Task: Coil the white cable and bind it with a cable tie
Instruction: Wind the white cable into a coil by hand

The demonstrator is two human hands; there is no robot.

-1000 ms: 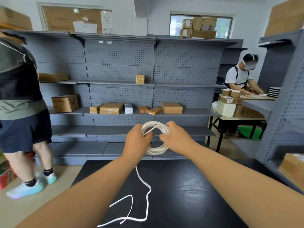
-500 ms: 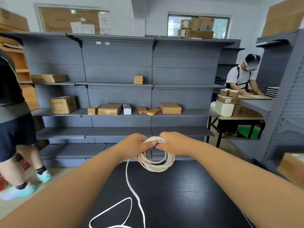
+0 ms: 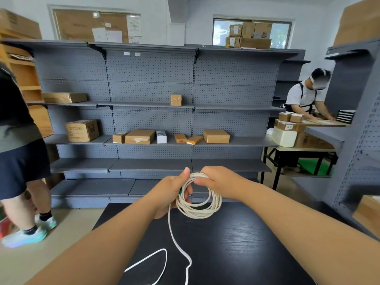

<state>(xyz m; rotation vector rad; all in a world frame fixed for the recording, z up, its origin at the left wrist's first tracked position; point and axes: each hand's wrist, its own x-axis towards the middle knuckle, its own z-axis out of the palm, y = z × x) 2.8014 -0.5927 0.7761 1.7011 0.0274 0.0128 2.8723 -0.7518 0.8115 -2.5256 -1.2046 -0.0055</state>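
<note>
Grey pegboard shelving (image 3: 152, 79) with scattered cardboard boxes (image 3: 216, 136) fills the far wall, and a dark wood-grain counter (image 3: 236, 243) lies below our arms. One person (image 3: 18, 140) stands at the left edge, and another (image 3: 304, 95) leans over a table on the right.

We hold the white cable (image 3: 200, 212) as a round bundle of several turns above the counter's far edge. Our left hand (image 3: 172, 190) has its grip wrapped round the bundle's left side, thumb raised. Our right hand (image 3: 218, 182) has its grip pinched on the top of the turns. From the left hand a loose tail (image 3: 176, 243) drops to the counter, loops there and runs out of the bottom of the view.

We judge the coiling step to be in hand and well along, since most of the length is gathered and only that tail is unwound. The next move calls for the right hand to draw up the slack and lay another turn beside the others, while the left grip stays firm so the bundle does not spring apart. A small green speck shows under the left fingers. We cannot tell what it is, and no cable tie is plainly in view.
</note>
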